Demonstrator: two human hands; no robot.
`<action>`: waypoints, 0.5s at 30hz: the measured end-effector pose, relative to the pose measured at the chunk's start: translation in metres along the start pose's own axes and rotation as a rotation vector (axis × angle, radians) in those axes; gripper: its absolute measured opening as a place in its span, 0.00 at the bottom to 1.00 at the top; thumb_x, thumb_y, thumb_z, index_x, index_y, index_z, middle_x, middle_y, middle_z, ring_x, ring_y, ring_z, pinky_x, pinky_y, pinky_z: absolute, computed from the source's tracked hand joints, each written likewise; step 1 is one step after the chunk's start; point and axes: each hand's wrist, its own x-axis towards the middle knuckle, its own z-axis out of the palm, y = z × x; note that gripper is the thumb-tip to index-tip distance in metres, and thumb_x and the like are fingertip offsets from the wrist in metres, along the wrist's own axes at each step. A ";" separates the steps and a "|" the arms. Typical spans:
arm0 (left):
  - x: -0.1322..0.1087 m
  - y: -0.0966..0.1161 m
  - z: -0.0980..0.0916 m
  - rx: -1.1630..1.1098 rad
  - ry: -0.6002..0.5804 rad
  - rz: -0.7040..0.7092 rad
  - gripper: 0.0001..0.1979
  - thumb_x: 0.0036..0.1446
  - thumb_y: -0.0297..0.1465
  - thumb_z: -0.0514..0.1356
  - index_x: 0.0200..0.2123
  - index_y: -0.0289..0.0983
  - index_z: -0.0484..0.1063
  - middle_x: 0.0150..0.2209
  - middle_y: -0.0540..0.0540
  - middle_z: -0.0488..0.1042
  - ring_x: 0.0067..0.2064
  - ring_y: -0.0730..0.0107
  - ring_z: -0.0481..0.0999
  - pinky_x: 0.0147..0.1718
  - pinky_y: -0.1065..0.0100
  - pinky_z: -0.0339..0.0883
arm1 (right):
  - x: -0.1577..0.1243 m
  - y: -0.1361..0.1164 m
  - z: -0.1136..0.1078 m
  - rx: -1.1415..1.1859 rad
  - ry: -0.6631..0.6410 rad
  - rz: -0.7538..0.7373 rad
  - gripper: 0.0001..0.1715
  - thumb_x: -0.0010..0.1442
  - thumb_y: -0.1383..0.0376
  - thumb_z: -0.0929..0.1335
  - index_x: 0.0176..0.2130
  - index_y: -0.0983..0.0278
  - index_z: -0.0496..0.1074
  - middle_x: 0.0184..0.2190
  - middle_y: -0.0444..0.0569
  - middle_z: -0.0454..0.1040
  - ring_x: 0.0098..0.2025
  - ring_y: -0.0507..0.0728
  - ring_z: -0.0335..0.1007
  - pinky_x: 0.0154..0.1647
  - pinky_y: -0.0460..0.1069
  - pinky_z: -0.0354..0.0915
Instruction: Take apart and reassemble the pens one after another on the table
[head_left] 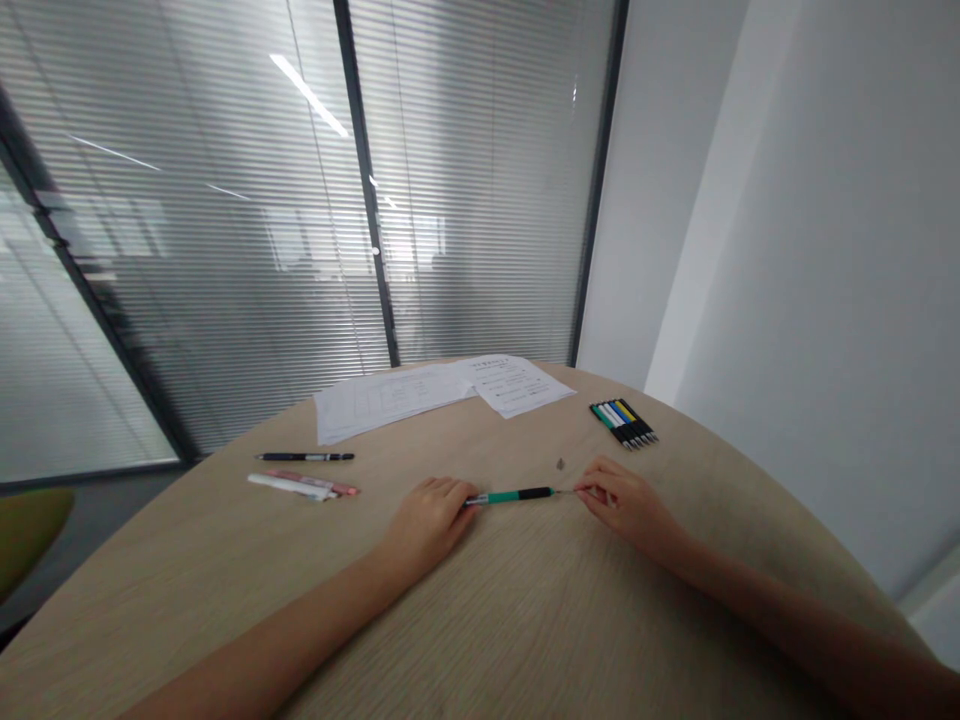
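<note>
One green-and-black pen (517,496) is held at a rounded wooden table (480,630) — gripped by the left hand (429,520), a thin piece (565,491) at its tip pinched by the right hand (624,500) — before a blind-covered glass wall (487,230).

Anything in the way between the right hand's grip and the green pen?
Nothing visible; only a thin piece, too small to identify, seems to bridge the right hand and green pen. A small grey bit lies just beyond.
</note>
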 end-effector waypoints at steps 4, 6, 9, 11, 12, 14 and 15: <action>-0.001 0.000 0.000 -0.022 0.007 0.041 0.08 0.55 0.30 0.48 0.32 0.36 0.65 0.28 0.46 0.72 0.32 0.67 0.70 0.32 0.66 0.63 | -0.001 -0.003 0.000 0.054 0.000 -0.012 0.08 0.53 0.68 0.60 0.29 0.63 0.68 0.27 0.46 0.66 0.24 0.49 0.62 0.25 0.44 0.61; -0.002 0.000 0.000 -0.018 0.011 0.055 0.09 0.55 0.30 0.47 0.32 0.35 0.65 0.28 0.45 0.72 0.31 0.66 0.70 0.31 0.65 0.63 | -0.001 -0.005 -0.002 0.072 0.004 -0.019 0.08 0.53 0.67 0.60 0.29 0.63 0.67 0.26 0.46 0.66 0.24 0.49 0.61 0.25 0.45 0.61; -0.002 -0.001 0.000 0.001 0.011 0.068 0.09 0.56 0.30 0.47 0.32 0.35 0.65 0.27 0.45 0.72 0.30 0.66 0.70 0.30 0.65 0.63 | 0.001 -0.007 -0.004 0.102 0.010 -0.004 0.08 0.53 0.66 0.60 0.28 0.63 0.67 0.25 0.46 0.65 0.24 0.50 0.61 0.26 0.45 0.61; -0.002 -0.001 0.000 0.009 0.011 0.072 0.09 0.56 0.31 0.47 0.32 0.35 0.65 0.27 0.45 0.72 0.30 0.66 0.70 0.30 0.66 0.63 | 0.002 -0.009 -0.006 0.127 0.009 0.017 0.08 0.54 0.66 0.60 0.27 0.63 0.67 0.25 0.46 0.65 0.24 0.50 0.61 0.26 0.45 0.61; -0.002 -0.001 0.000 0.010 0.012 0.072 0.09 0.56 0.31 0.47 0.32 0.35 0.65 0.27 0.45 0.72 0.30 0.66 0.70 0.30 0.66 0.63 | 0.002 -0.009 -0.006 0.141 0.002 0.027 0.08 0.53 0.66 0.60 0.27 0.63 0.67 0.25 0.46 0.65 0.24 0.50 0.61 0.26 0.45 0.61; -0.003 0.000 -0.001 0.007 0.011 0.073 0.09 0.56 0.30 0.47 0.32 0.34 0.66 0.28 0.45 0.72 0.31 0.66 0.70 0.30 0.66 0.63 | 0.001 -0.011 -0.006 0.173 -0.021 0.040 0.09 0.53 0.66 0.60 0.27 0.63 0.67 0.26 0.46 0.65 0.25 0.50 0.61 0.26 0.45 0.61; -0.003 0.000 -0.001 0.000 0.006 0.077 0.09 0.56 0.30 0.48 0.32 0.34 0.66 0.28 0.45 0.72 0.31 0.66 0.70 0.30 0.66 0.63 | 0.001 -0.012 -0.006 0.190 -0.032 0.044 0.08 0.53 0.66 0.60 0.28 0.63 0.68 0.26 0.46 0.66 0.25 0.50 0.62 0.26 0.45 0.61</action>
